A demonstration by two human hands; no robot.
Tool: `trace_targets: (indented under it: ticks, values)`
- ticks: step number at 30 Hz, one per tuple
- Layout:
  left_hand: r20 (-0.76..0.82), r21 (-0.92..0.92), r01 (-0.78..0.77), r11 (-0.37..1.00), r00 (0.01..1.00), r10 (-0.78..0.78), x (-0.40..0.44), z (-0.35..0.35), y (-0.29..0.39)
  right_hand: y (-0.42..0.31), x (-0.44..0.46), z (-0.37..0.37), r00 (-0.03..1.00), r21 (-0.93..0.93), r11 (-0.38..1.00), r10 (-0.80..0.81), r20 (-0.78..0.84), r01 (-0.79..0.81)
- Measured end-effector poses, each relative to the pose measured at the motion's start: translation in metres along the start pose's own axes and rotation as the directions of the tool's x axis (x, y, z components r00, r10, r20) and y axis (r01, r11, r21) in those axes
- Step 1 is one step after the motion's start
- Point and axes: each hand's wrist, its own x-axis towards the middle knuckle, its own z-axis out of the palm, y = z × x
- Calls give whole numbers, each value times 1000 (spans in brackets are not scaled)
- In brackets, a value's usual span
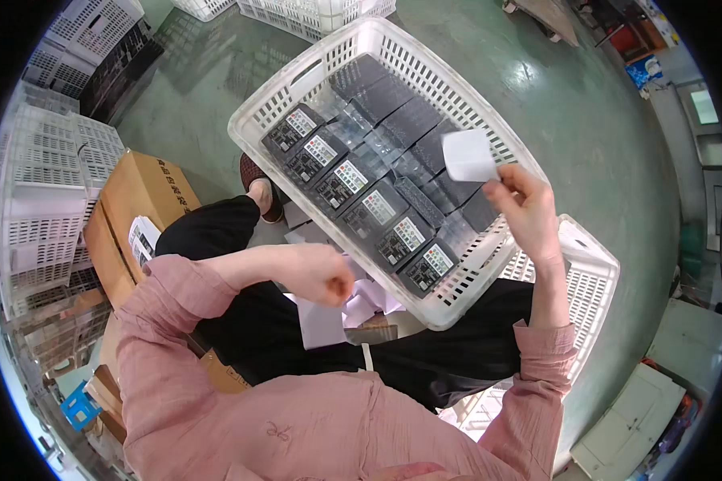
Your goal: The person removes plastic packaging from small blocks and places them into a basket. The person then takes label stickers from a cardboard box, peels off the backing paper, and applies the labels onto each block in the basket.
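My right hand (528, 210) pinches a white paper slip (468, 155) by its lower corner, above the right side of a white plastic crate (489, 104). Packed in rows inside the crate are several black boxes (346, 183); the nearest row carries white labels with coloured marks. Clear plastic (353, 127) lies shiny over part of them. My left hand (317, 275) is closed, its fingers curled, just outside the crate's near left edge. Whatever it may hold is hidden. Below it, pale lilac paper pieces (322, 322) lie between my legs.
A second white crate (594, 264) stands to the right, partly under the first. On the left are a brown cardboard box (148, 192) and stacked white crates (44, 176). Further white crates (317, 18) stand at the back. White cabinets (630, 417) are at lower right.
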Motion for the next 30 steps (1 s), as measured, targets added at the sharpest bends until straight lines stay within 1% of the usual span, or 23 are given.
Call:
trace_targets:
  ticks: [1, 2, 3, 4, 5, 6, 7, 9, 11, 12, 13, 15, 16, 17, 19, 20, 22, 24, 25, 26, 27, 28, 30]
  values:
    - [-175, -73, -38, 997, 984, 25, 7, 5, -8, -2, -4, 7, 996, -52, 995, -88, 5, 88]
    - [-329, -164, -69, 984, 944, 12, 13, -1, -6, -10, -9, 11, 994, -28, 997, -77, 78, 79]
    - [-475, -245, -113, 963, 880, -17, 18, -12, -4, -19, -13, 18, 982, 17, 988, -157, 105, 156]
    - [-429, -567, -48, 822, 870, -244, 21, -24, 1, -26, -15, 25, 962, 62, 970, -243, 127, 236]
    - [-467, -685, -113, 719, 826, -315, 22, -33, 6, -28, -15, 29, 934, 64, 954, -300, 192, 293]
    - [-491, -778, -191, 598, 779, -390, 23, -40, 11, -33, -16, 33, 922, 50, 947, -320, 219, 317]
    - [-438, -846, -205, 492, 794, -422, 23, -45, 16, -38, -17, 37, 908, 35, 939, -338, 247, 341]
    - [-399, -880, -226, 418, 830, -391, 26, -43, 17, -36, -15, 45, 883, 48, 917, -396, 253, 397]
    - [-405, -809, -158, 567, 848, -342, 31, -36, 17, -36, -16, 51, 922, 114, 948, -316, 225, 297]
    - [-398, -765, -147, 628, 873, -281, 32, -33, 17, -32, -13, 53, 908, 125, 931, -363, 210, 343]
    - [-437, -779, -203, 593, 854, -282, 32, -29, 19, -32, -13, 52, 907, 124, 931, -363, 213, 343]
    - [-476, -766, -234, 599, 833, -283, 35, -29, 8, -35, -11, 50, 971, 22, 989, -151, 188, 149]
    - [-511, -751, -261, 606, 811, -284, 36, -28, 4, -24, -10, 56, 989, -39, 992, -117, 96, 121]
    - [-553, -736, -271, 621, 769, -320, 36, -29, 2, -14, -6, 56, 988, -41, 992, -117, 100, 121]
    - [-556, -734, -273, 622, 768, -319, 33, -28, 1, 0, 1, 51, 974, -7, 999, 48, 223, -48]
    - [-560, -729, -275, 627, 766, -315, 32, -29, 2, -6, 3, 51, 933, 247, 939, 153, 327, -241]
    - [-534, -725, -248, 643, 792, -296, 29, -27, 4, -21, 3, 60, 859, 433, 795, 204, 470, -425]
    - [-515, -721, -228, 654, 808, -286, 29, -24, 2, -12, 8, 71, 789, 309, 851, 180, 588, -425]
    - [-603, -606, -244, 757, 762, -237, 30, -21, -2, -10, 10, 75, 743, 261, 858, 188, 642, -442]
    - [-681, -475, -247, 844, 711, -175, 32, -18, -6, -8, 13, 77, 766, 275, 856, 194, 612, -437]
    - [-686, -498, -109, 860, 656, -314, 28, -14, -1, -1, 21, 76, 778, 276, 852, 215, 590, -445]
    - [-685, -502, -113, 857, 658, -314, 27, -15, -2, 11, 34, 73, 786, 274, 847, 238, 570, -456]
    - [-797, -299, -86, 950, 570, -199, 24, -18, -5, 42, 67, 68, 834, 100, 907, 327, 445, -409]
